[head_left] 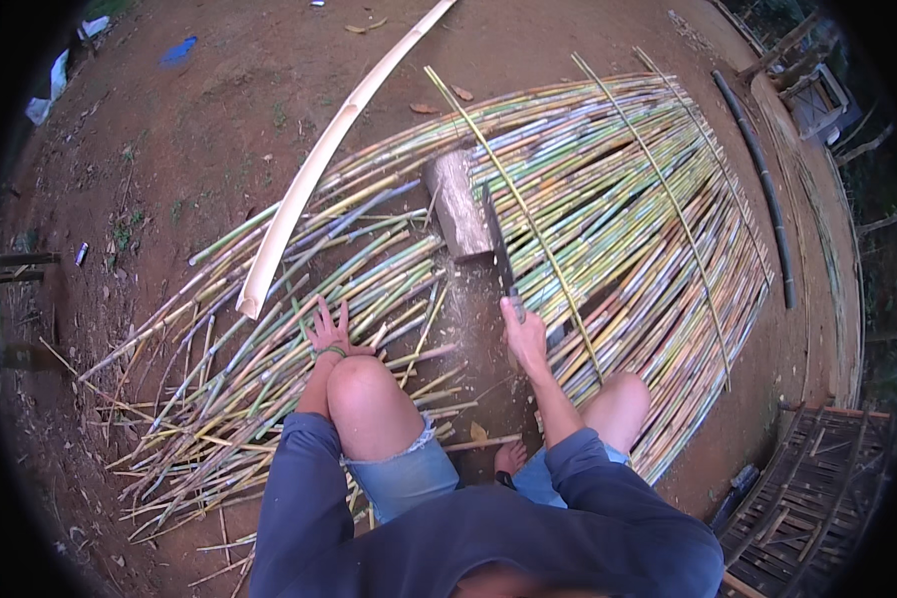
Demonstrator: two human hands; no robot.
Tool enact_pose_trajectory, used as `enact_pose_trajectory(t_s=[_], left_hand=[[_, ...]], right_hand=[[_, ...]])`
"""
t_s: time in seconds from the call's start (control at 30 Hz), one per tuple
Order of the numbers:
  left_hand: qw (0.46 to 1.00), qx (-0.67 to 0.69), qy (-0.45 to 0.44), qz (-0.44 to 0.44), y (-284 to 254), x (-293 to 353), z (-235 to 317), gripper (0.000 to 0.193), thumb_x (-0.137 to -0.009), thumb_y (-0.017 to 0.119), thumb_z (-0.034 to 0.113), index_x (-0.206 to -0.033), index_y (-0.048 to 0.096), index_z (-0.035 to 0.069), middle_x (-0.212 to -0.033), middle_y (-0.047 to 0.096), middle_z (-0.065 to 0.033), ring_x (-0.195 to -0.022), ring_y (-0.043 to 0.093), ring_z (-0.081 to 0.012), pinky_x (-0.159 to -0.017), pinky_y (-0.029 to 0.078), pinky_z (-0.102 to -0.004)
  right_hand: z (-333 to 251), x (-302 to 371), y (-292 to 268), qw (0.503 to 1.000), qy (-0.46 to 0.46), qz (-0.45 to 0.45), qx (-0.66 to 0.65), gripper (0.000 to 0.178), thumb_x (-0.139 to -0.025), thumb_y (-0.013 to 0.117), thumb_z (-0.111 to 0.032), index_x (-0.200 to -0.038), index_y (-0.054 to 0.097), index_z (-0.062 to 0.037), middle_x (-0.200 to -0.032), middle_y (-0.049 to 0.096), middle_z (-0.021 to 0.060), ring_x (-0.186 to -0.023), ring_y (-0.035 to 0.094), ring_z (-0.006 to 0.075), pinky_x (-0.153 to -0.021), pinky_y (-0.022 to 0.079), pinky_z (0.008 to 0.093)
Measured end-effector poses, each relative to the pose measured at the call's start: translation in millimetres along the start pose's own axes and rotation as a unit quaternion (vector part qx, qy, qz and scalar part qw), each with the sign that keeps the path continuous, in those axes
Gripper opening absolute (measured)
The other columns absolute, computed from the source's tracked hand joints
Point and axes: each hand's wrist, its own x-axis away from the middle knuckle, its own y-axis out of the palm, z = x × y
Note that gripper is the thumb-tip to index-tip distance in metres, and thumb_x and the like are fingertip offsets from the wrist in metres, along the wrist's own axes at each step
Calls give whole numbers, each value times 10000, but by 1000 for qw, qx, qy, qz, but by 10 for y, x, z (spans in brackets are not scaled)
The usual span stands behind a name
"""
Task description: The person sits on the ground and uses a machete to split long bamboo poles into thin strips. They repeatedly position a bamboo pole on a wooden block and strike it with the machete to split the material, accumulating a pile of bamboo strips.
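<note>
My right hand is wrapped round the handle of a machete, whose dark blade points away from me. Right beside the blade lies a short, thick wooden block. With fingers spread, my left hand rests on loose bamboo stalks next to my left knee; it grips nothing that I can see. On the right, many thin bamboo poles lie side by side in a broad fan, with a few slender poles laid across them.
A long split bamboo half slants over the stalks at the upper left. A dark pole lies beyond the fan on bare earth. At the lower right stands a slatted bamboo rack. A blue scrap is on the ground.
</note>
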Motion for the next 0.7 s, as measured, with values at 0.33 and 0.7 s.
enact_pose_trajectory(t_s=[0.33,0.7], left_hand=[[1000,-8,-22,-8,247,-327,-4,1286,-594,811,687,-1602,83,360,-1642,-136,-205,-1493,167,-432,-1119,246,-653],[997,-3,-28,-69,146,-408,-95,1054,-696,807,552,-1552,256,280,-1573,150,-240,-1424,288,-436,-1104,307,-597]], right_hand=[[138,98,51,996,16,-14,88,544,-942,595,-516,-921,691,19,-764,675,234,-756,683,392,-715,513,445],[828,1199,108,946,214,-171,176,537,-785,726,-445,-1023,728,37,-1042,706,273,-1022,686,408,-897,538,461]])
